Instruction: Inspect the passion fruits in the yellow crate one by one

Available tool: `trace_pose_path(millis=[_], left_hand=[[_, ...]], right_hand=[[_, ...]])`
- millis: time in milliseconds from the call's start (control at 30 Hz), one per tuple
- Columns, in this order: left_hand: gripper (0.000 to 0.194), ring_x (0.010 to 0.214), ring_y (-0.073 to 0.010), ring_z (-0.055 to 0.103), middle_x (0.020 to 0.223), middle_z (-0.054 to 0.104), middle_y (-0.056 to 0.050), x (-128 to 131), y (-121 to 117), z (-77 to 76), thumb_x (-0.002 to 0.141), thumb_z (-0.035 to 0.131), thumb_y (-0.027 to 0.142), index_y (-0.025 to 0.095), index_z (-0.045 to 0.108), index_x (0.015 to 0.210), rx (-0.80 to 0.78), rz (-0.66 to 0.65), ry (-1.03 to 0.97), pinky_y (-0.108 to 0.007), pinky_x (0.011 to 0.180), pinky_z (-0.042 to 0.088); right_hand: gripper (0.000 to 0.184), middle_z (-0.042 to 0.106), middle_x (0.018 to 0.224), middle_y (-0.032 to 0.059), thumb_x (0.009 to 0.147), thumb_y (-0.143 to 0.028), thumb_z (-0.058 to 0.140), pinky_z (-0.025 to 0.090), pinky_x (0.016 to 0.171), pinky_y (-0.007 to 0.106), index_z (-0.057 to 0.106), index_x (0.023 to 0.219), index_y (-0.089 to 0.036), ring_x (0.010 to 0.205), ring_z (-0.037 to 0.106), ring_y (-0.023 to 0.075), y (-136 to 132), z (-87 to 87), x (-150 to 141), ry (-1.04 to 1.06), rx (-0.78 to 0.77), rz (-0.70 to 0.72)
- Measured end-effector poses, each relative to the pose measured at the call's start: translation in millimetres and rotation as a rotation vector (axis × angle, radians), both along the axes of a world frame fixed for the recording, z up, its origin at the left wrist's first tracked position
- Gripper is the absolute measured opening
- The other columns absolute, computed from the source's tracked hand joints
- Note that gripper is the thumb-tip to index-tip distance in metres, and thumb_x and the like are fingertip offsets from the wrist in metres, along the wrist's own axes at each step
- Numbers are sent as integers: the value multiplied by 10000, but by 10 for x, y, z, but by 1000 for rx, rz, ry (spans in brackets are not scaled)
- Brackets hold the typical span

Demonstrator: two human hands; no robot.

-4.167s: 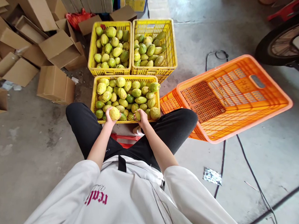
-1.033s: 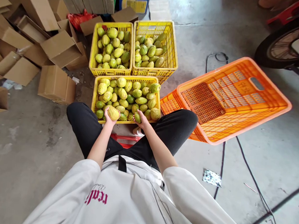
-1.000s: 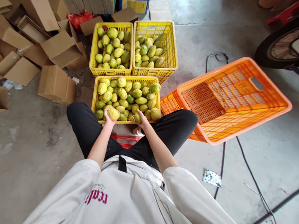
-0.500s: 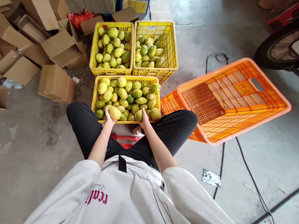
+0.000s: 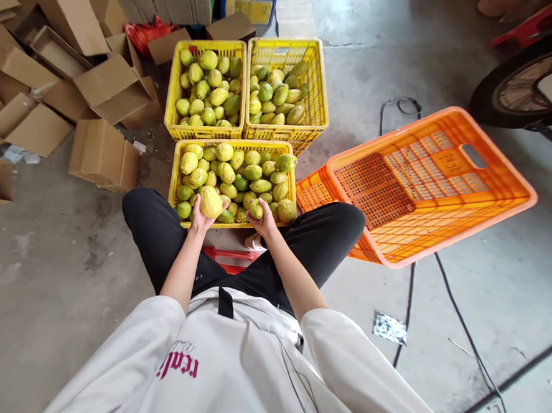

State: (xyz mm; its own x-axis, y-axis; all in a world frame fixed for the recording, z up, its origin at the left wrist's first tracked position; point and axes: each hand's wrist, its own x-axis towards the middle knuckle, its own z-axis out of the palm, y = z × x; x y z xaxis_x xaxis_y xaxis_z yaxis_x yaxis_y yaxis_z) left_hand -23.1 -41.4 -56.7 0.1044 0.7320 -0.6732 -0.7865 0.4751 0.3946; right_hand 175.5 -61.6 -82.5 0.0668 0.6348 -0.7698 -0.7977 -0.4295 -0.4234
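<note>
Cupping a large yellow fruit [image 5: 210,202] in our left hand [image 5: 200,220], a smaller yellow-green fruit [image 5: 256,209] in our right hand [image 5: 267,223] — each grip curled around its fruit — both at the near edge of the front yellow crate [image 5: 175,170], magenta lettering [image 5: 183,363], seemingly "reali", on our shirt [image 5: 242,379], orange crate [image 5: 507,174] marking unreadable.

Left hand [image 5: 201,219] cradles larger yellow fruit [image 5: 211,202]; right hand [image 5: 267,222] grips smaller greenish fruit [image 5: 256,209]. Under and beyond grips: near crate [image 5: 173,178] of piled fruit [image 5: 226,172]. Farther beyond: two more yellow crates [image 5: 318,91]. Right of grips: orange crate [image 5: 447,161]. Left: cardboard boxes [image 5: 99,152].
</note>
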Motion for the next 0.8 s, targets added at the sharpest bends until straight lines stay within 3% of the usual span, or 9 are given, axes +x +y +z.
trace_pose_path(millis=[100,167,267,500,667,800], left_hand=[[556,1299,-366,632,1147,733,-166,-20,-27,14,924,549,661,182,689,1169,38,-89,-76,-549,1013,566],[543,1310,-393,622,1176,727,-187,-10,-35,9,904,586,641,172,679,1164,25,-145,-84,-545,986,577],[429,1181,-365,696,1064,746,-161,21,-24,-35,893,642,542,168,680,1101,-17,-148,-27,-494,932,613],[187,898,-251,756,807,707,-73,122,24,-237,850,733,312,159,668,936,-157,-56,241,-365,855,640],[286,885,-206,753,834,710,-26,139,29,-316,812,807,243,177,671,1055,-240,13,387,-327,870,623],[349,994,-205,742,936,735,-36,129,31,-301,849,807,333,201,676,1145,-308,-14,508,-292,899,595]], right_hand=[[97,687,772,-19,884,-232,680,616,585,233,588,855,-236,665,663,132,-7,1,-4,26,-16,6],[134,697,788,7,854,-227,713,633,584,273,579,864,-229,696,692,165,-12,-9,-13,51,-17,47],[176,701,777,24,830,-226,739,638,561,298,566,864,-224,692,706,187,-11,-41,-20,27,-37,79],[240,647,665,-26,798,-218,767,592,476,245,530,827,-233,555,634,135,6,-128,-14,-110,-76,54],[192,647,662,-30,820,-206,730,569,444,231,541,838,-235,541,626,132,1,-127,-42,-110,-54,58],[231,662,685,-20,827,-297,774,587,490,238,553,839,-233,560,642,135,15,-75,-6,-80,-7,29]])
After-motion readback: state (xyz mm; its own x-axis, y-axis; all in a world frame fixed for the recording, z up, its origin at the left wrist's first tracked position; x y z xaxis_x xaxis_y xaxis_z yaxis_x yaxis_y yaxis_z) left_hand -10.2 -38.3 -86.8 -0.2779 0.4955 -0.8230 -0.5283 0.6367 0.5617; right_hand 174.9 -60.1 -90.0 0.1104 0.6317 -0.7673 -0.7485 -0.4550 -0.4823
